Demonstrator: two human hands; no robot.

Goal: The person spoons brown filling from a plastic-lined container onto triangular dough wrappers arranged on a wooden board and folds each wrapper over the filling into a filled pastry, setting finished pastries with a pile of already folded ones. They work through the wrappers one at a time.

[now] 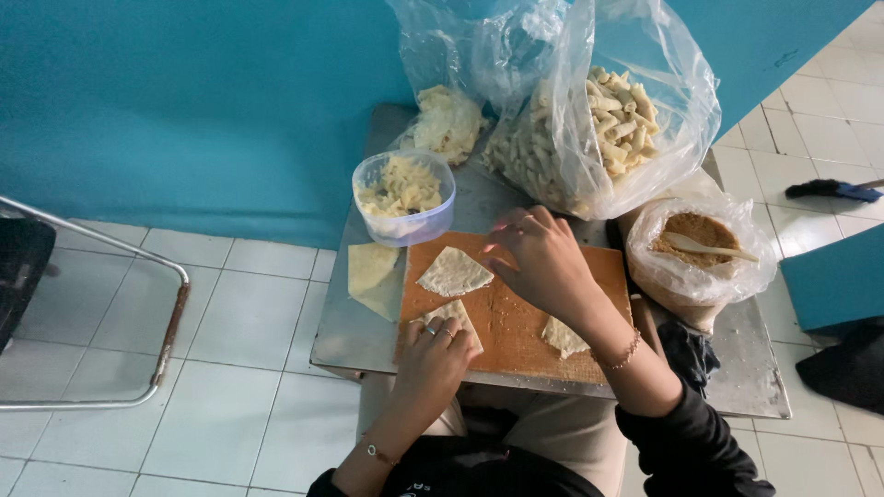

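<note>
Near the worktop's front edge, a folded wrapper [453, 317] on the wooden board [516, 322] is pressed under the left hand [433, 354], fingers flat. Just beyond, a triangular wrapper [454, 271] is touched by the right hand [543, 258], fingers loosely curled, nothing gripped.

Black sleeves, rings on left grip [433, 354], bracelet at each wrist

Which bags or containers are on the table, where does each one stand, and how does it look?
Clear plastic bag: back of the metal table, full of pale rolled pieces.
Smaller clear bag: right side, holds brown filling and a pale spoon.
Round clear tub: back left of the wooden board, holds pale filling.
</note>
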